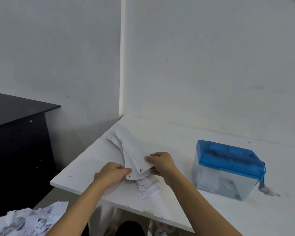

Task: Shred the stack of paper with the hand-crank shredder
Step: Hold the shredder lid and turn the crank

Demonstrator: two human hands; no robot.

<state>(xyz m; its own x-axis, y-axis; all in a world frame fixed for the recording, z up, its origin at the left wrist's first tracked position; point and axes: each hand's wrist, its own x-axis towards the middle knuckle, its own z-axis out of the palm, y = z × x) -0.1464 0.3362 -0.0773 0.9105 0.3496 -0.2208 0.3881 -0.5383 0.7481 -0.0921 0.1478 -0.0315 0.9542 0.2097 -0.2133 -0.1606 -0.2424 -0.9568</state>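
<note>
Paper (pixel 134 150) (fanned), gripped, left hand (pixel 111 172), right hand (pixel 162 163)

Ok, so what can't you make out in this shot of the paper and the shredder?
Head view only.
Near ends of the paper strips: covered by the left hand and right hand; sheet count unclear.
The crank on the shredder: blurred, shape unclear.
Contents of its bin: hazed by the cloudy wall.
The scrap pile: cut off by the bottom-left edge.
Print on the strips: too small.
</note>
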